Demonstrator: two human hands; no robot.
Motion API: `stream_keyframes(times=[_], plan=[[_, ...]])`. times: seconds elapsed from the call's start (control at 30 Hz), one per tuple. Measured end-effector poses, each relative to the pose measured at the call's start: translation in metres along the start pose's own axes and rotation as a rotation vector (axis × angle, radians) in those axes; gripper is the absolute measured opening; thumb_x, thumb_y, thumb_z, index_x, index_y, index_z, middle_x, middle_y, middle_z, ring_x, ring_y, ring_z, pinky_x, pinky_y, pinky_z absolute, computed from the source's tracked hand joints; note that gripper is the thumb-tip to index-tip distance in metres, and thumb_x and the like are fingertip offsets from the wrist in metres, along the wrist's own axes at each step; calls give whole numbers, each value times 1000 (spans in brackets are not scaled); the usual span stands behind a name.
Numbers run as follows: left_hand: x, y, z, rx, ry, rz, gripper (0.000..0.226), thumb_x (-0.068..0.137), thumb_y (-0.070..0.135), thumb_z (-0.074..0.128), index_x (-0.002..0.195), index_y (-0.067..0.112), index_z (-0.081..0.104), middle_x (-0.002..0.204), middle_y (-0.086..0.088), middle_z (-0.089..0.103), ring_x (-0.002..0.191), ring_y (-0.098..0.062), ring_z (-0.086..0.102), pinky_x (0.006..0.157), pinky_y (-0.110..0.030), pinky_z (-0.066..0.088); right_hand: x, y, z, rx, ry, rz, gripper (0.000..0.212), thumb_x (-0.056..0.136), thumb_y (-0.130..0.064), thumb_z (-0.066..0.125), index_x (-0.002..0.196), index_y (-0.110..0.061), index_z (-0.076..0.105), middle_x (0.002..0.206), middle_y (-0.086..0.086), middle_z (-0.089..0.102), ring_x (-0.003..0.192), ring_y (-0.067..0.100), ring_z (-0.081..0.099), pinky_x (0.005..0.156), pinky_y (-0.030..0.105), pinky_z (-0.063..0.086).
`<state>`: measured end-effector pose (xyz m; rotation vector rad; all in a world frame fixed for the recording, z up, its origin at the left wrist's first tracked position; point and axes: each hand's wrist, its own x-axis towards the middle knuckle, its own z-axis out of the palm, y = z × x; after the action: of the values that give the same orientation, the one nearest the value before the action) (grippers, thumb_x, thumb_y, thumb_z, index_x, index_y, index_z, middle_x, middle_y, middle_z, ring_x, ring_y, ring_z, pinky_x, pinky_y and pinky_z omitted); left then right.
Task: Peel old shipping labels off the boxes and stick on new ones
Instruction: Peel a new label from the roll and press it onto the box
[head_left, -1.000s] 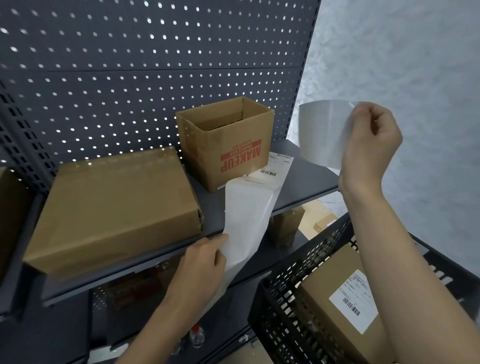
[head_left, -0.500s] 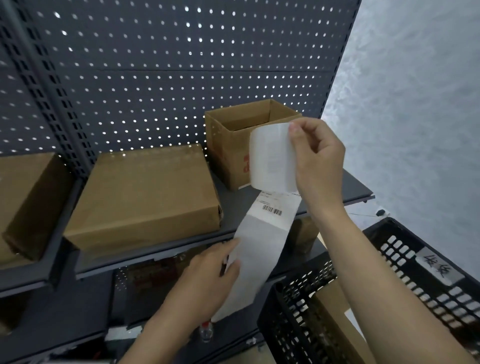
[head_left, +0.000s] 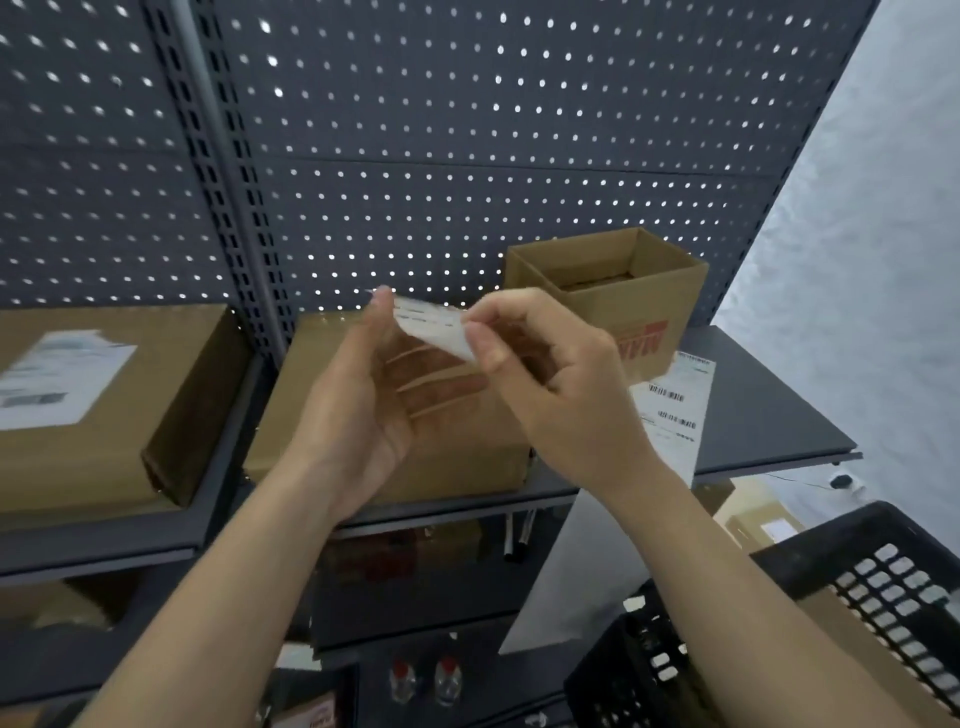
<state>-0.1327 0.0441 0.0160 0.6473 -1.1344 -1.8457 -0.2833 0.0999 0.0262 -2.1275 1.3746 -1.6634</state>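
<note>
- Label (head_left: 430, 326): white, printed, blurred; held in the air between both grips.
- Right grip (head_left: 545, 374): thumb and forefinger pinch the label's right edge.
- Left grip (head_left: 363, 400): fingers straight and blurred, palm under the label, thumb tip at its left corner.
- Closed box (head_left: 457, 457): on the shelf (head_left: 769, 415), just behind and below both grips.
- Open box (head_left: 613, 291), red print: beyond the right grip.
- Label strip (head_left: 675, 405): right of the right grip, hanging over the shelf edge.
- Labelled box (head_left: 78, 405): left of the left grip.
- Black crate (head_left: 883, 597): below and right of the right grip.

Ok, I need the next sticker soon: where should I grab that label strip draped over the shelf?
Pinch the label strip by its loose tail hanging below the shelf edge, from the front; its upper part lies flat on the shelf, offering no edge to pinch.
</note>
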Motion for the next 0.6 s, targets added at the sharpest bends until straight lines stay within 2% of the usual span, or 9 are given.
stream_keyframes(times=[0.07,0.13,0.2,0.27,0.3,0.4,0.47,0.53,0.6], plan=[[5,10,-10,-7,-12,12,51,99,48,40,124,11,63,116,-14,69,99,-27,69,74,-35,57,5,4,13,-67,-72,-62,9,95,-8,61,101,-6,68,92,-6,67,84,-1,59,77,14,45],[11,16,-19,-1,-5,14,39,100,37,44,123,13,63,117,-12,69,97,-26,69,72,-34,58,9,10,25,-119,-119,-93,9,94,-9,63,101,-6,69,94,-3,69,88,4,61,82,19,48],[21,21,-28,8,45,5,31,100,23,46,123,8,62,116,-14,70,96,-28,70,71,-35,60,14,14,36,-140,-158,-88,10,93,-12,65,101,-7,70,95,-2,70,92,8,62,84,26,51],[31,25,-36,47,99,-8,28,100,15,47,120,2,63,112,-15,71,90,-25,71,63,-32,60,19,18,45,-153,-191,-82,11,92,-14,67,100,-7,70,96,-1,69,94,11,62,84,31,51],[35,26,-41,68,107,-13,27,100,14,48,118,2,64,111,-14,71,90,-25,71,63,-33,61,20,20,49,-164,-204,-80,12,91,-16,68,100,-8,71,97,-2,69,95,11,61,85,33,50],[46,30,-53,89,98,-26,26,100,16,49,115,3,66,108,-12,73,97,-26,71,77,-37,60,24,23,55,-158,-231,-38,20,86,-24,73,101,-11,71,102,-4,68,101,11,61,90,36,49],[53,32,-63,94,116,-14,25,100,16,49,114,4,66,108,-10,73,97,-25,71,77,-38,61,27,25,55,-76,-183,22,22,84,-27,74,100,-12,72,100,-4,69,100,15,62,87,36,49],[58,33,-72,76,127,-14,24,100,16,50,114,5,66,108,-8,74,96,-23,72,75,-37,61,32,31,56,-54,-22,97,14,86,-26,71,93,-14,73,92,-4,69,89,16,64,78,32,51],[61,33,-79,68,113,-37,23,99,16,51,113,7,66,108,-6,74,96,-22,72,75,-36,61,38,41,55,-67,123,273,5,88,-26,70,90,-22,73,85,-9,70,81,8,63,72,22,50]])
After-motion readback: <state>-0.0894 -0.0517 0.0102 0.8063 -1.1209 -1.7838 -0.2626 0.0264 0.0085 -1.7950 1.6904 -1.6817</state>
